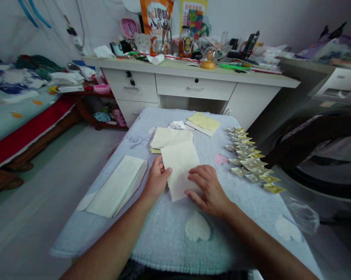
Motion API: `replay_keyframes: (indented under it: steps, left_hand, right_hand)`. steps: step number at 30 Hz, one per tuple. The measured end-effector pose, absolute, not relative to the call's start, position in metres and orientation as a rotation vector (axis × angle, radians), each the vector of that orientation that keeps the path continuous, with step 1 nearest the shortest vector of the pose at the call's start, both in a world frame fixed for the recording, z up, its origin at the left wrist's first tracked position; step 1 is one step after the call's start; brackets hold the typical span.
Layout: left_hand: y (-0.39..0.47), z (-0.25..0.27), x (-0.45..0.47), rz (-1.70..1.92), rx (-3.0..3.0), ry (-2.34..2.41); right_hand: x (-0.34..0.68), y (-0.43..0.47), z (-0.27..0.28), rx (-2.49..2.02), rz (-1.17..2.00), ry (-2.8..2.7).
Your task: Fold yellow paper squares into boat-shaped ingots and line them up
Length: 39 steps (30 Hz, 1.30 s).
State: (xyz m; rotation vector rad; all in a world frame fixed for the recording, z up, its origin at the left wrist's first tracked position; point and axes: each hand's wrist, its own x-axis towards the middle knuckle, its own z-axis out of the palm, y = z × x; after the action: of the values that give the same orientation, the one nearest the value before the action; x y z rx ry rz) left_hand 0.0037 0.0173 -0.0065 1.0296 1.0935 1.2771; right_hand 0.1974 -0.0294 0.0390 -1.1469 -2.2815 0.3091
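A pale cream sheet of paper [181, 159] is held tilted over the cloth-covered table. My left hand [158, 175] pinches its left edge, thumb on the front and fingers behind. At the sheet's right side, my right hand [206, 186] has its fingers apart and slightly curled, the tips at or very near the paper. Just behind the sheet lies a stack of creased cream paper [171, 136]. To the left rests a thick folded pile of pale paper [117, 184]. Rows of small folded paper boats [250, 155] stand along the table's right side.
Yellow and white sheets [204, 122] and a crumpled white paper [177, 125] lie toward the table's far end. Behind stands a white desk [193, 83] crowded with items. A front-loading washing machine [324, 116] is at the right, a bed [26, 112] at the left.
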Motion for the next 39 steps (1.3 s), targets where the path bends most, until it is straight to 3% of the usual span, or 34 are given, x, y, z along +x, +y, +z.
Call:
replay_keyframes:
  steps: [4,10,13,22,39]
  left_hand:
    - [0.014,-0.004,0.004,1.221,1.079,1.056]
    - [0.013,-0.004,0.005,1.241,1.092,0.990]
    - [0.013,-0.004,0.004,1.249,1.100,0.970]
    - [0.006,-0.001,0.004,1.245,1.242,0.960]
    - [0.010,-0.011,-0.005,1.133,1.439,1.136]
  right_hand:
    - [0.221,-0.014,0.027,-1.406,0.370,-1.827]
    - [0.219,-0.004,0.005,-1.215,1.052,-1.462]
    - [0.213,-0.007,0.002,-1.145,1.189,-1.361]
    - [0.214,-0.008,-0.002,-1.059,1.237,-1.190]
    - [0.223,-0.007,-0.005,-1.244,0.998,-1.469]
